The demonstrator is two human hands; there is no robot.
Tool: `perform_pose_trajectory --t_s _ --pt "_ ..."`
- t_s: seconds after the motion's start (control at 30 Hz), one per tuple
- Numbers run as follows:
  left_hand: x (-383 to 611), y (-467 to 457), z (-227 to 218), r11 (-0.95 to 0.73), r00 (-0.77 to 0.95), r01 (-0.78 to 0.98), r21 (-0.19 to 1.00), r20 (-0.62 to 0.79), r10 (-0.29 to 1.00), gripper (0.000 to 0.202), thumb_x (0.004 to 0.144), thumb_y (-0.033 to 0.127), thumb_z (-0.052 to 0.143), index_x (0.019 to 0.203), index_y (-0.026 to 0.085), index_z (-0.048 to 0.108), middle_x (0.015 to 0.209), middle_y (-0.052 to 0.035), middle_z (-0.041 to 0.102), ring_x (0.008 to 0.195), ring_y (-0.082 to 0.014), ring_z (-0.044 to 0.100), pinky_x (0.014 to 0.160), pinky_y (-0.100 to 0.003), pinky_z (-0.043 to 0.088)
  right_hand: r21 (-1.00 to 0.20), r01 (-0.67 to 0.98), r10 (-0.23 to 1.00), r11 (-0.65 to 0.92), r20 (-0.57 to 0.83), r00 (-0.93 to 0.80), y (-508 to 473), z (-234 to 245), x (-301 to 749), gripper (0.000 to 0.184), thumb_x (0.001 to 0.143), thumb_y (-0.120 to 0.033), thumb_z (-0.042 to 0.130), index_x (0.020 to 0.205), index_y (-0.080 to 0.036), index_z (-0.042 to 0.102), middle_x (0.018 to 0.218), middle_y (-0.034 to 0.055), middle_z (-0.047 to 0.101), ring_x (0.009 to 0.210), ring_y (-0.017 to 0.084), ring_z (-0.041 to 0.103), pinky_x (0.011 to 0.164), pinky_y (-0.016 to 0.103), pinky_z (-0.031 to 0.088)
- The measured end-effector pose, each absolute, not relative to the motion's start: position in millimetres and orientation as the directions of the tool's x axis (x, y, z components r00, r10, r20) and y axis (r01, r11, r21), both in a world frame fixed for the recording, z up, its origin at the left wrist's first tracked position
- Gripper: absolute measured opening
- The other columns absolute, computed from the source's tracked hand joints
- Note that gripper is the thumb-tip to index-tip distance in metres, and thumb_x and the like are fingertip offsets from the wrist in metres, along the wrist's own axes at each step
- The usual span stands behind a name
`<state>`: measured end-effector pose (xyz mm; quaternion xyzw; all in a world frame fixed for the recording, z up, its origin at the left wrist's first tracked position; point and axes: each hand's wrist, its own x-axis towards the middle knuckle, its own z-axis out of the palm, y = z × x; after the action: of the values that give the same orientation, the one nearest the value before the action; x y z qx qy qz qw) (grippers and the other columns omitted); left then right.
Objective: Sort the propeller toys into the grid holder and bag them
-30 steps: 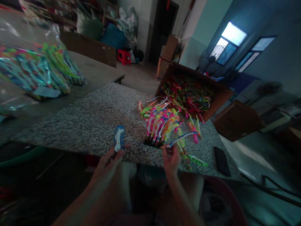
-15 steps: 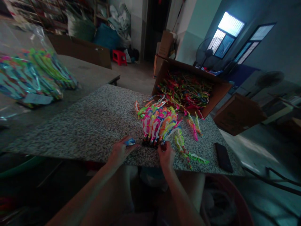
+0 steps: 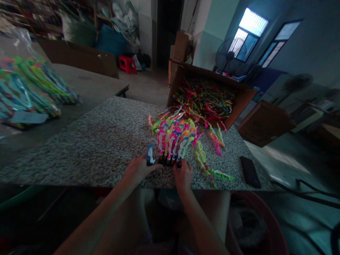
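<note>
Recording a narrow pinch: my left hand [image 3: 139, 169] holds a small blue-and-white plastic piece [image 3: 151, 155] between thumb and fingers. Its long axis stands near upright, pointing away from me. The piece sits at lower centre of the frame, just beside the near end of a fanned bundle of neon plastic strips [image 3: 174, 140]. The bundle's strips lie side by side, their long axes running away from me toward the upper right. Their near end rests on a dark strip [image 3: 166, 161].

My right hand [image 3: 182, 175] is curled narrowly over that near end; I cannot tell whether it grips anything. The step in hand appears to be close work at this end of the bundle. The next move calls for care, as the strips overlap tightly.

Loose strips [image 3: 205, 164] lie right of the bundle on the speckled stone tabletop [image 3: 87, 141], near a black smartphone [image 3: 249, 171]. Beyond, a cardboard box [image 3: 240, 101] holds tangled strips [image 3: 204, 101]. A clear plastic bag of bundled strips [image 3: 29, 88] lies at upper left. A red basin [image 3: 265, 205] sits at lower right.
</note>
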<state>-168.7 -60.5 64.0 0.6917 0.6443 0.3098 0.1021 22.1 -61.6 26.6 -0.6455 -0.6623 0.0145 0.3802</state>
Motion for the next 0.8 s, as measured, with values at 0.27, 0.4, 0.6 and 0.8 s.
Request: perform_pose_trajectory --t_s 0.27,0.4,0.6,0.8 --pt "-158.0 -69.6 33.4 -0.207 -0.173 0.779 0.591 0.52 0.836 0.029 0.081 0.048 0.057 0.085 0.019 0.061 0.074 -0.0016 0.068 0.064 -0.017 0.064 0.062 -0.025 0.047 -0.52 0.836 0.858 0.172 0.496 0.132 -60.0 22.7 21.4 0.007 0.079 -0.018 0.065 0.085 -0.019 0.061 0.078 0.0024 0.066 0.078 0.021 0.059 0.072 0.029 0.041" --pt "-138.9 -73.9 33.6 -0.248 -0.204 0.748 0.616 0.569 0.797 0.027 0.081 0.046 0.061 0.085 0.019 0.061 0.075 -0.0011 0.068 0.065 -0.0159 0.065 0.066 -0.025 0.049 -0.538 0.827 0.861 0.162 0.486 0.148 -59.8 21.7 21.6 0.006 0.079 -0.018 0.064 0.085 -0.019 0.061 0.077 0.0024 0.066 0.077 0.02 0.059 0.072 0.029 0.041" --pt "-118.7 -55.0 30.0 -0.283 -0.131 0.729 0.623 0.533 0.836 0.018 0.085 0.036 0.058 0.088 0.019 0.061 0.079 -0.003 0.069 0.073 -0.0174 0.066 0.069 -0.026 0.05 -0.548 0.817 0.875 0.18 0.469 0.122 -60.9 25.3 23.3 0.005 0.081 -0.019 0.062 0.085 -0.019 0.061 0.08 0.0023 0.066 0.08 0.019 0.059 0.073 0.029 0.041" --pt "-126.6 -56.4 37.1 -0.299 0.002 0.747 0.593 0.449 0.894 0.013 0.088 0.03 0.052 0.093 0.021 0.06 0.088 -0.0043 0.071 0.079 -0.0184 0.067 0.071 -0.025 0.049 -0.551 0.818 0.88 0.166 0.456 0.129 -60.3 27.1 22.4 0.004 0.081 -0.018 0.062 0.084 -0.019 0.06 0.079 0.0021 0.066 0.08 0.019 0.059 0.075 0.03 0.04"
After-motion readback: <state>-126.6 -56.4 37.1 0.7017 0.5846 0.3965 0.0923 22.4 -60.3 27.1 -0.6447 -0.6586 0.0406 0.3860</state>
